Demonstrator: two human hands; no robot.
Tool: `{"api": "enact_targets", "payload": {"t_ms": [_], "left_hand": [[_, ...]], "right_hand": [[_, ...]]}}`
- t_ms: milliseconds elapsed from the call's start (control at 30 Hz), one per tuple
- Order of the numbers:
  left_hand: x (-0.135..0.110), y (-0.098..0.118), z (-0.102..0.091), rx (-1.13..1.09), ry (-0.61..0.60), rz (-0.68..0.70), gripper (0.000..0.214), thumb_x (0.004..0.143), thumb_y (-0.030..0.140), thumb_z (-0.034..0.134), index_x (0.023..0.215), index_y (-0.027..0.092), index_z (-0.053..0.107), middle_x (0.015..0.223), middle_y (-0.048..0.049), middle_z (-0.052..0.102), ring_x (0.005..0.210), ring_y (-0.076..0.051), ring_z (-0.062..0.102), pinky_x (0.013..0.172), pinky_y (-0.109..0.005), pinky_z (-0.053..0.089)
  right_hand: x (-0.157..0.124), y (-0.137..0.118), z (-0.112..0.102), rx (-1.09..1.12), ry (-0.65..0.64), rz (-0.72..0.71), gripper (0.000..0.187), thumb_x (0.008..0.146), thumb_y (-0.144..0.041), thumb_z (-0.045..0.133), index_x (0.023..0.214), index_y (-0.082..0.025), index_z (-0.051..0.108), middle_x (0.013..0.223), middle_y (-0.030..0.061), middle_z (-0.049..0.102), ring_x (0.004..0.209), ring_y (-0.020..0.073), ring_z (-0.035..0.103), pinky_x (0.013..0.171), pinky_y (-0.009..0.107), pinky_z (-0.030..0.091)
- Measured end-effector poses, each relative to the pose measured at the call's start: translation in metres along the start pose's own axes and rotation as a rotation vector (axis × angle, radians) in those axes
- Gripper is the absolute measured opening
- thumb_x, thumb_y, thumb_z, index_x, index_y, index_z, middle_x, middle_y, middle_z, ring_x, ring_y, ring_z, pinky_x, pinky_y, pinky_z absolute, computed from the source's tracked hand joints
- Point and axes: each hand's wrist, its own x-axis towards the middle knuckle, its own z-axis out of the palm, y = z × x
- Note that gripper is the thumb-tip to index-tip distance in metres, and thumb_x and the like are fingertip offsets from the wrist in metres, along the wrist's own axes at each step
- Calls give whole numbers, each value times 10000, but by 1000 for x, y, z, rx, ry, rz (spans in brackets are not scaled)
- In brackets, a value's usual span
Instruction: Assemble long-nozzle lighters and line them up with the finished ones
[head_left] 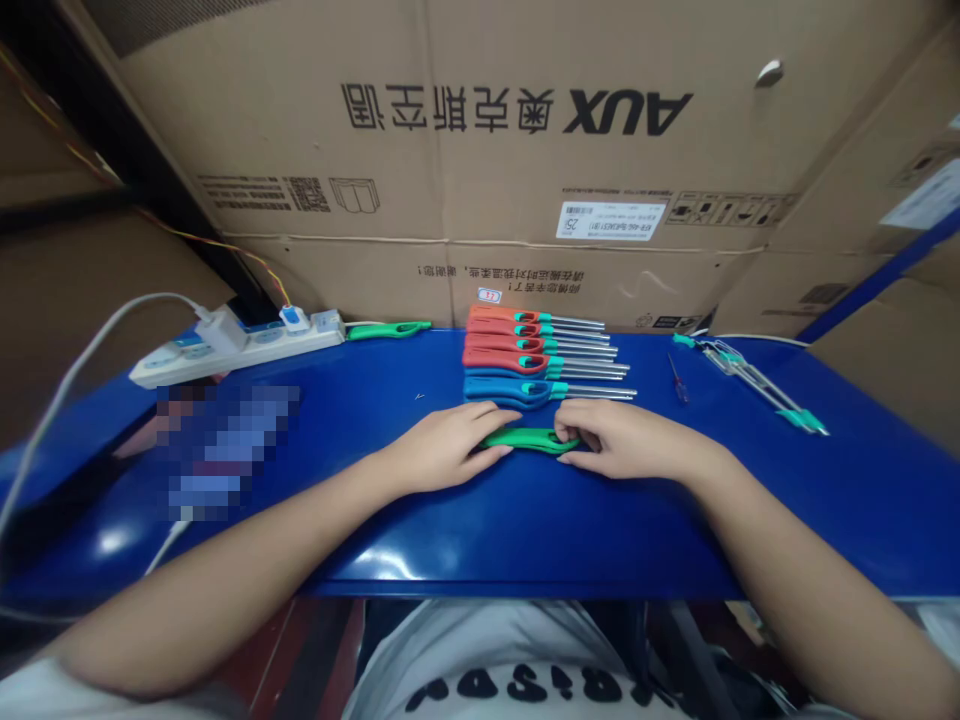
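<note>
A green lighter handle (529, 439) lies on the blue table (525, 530) in front of me. My left hand (446, 445) grips its left end with fingers curled around it. Its right end is pinched by my right hand (622, 438). Just behind the hands lies a neat row of long-nosed lighters (536, 355), orange ones at the back and blue ones nearest me, their metal tubes pointing right.
A white power strip (240, 345) with plugs sits at the back left, a single green lighter (388, 329) beside it. Loose metal tubes with teal caps (757, 378) and a small screwdriver (679, 379) lie at the right. Cardboard boxes (487, 150) wall off the back.
</note>
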Motion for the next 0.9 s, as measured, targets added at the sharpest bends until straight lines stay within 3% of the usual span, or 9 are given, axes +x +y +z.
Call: {"api": "enact_targets", "payload": {"t_ms": [167,367,567,800,900], "left_hand": [[2,-6,5,-149,59,-33,438,991,356,593,1406,227,541,1290,-96,649,1139,-240,654,961,-361,538],[6,-9,13,-299,126,-122,419,907,328,692,1309,230,625,1119,-54,684,828,-169,651,780,-310,538],[6,-9,16,-291,134,-130,410,888,309,707,1282,222,636,1122,-53,681,826,-158,640,802,-309,536],[5,-4,14,-244,144,-151,404,873,286,723,1259,196,644,1135,-68,667,843,-174,651,777,-310,540],[5,-3,13,-201,128,-164,385,886,269,706,1260,201,646,1160,-66,663,835,-170,650,770,-309,538]], "right_hand": [[-2,3,-2,48,-16,11,100,903,-237,663,910,-188,576,841,10,601,686,131,488,626,248,348],[-1,7,-3,103,-11,8,118,891,-249,683,915,-183,589,815,7,597,676,130,490,608,240,364],[-1,9,-7,165,26,22,171,913,-336,664,886,-176,610,770,10,599,657,133,500,604,244,389],[-4,21,-16,194,253,21,235,936,-391,614,866,-168,640,792,38,658,707,151,559,669,271,443],[-8,18,-19,303,65,99,289,906,-444,640,836,-165,645,701,9,628,624,131,519,582,248,405]]}}
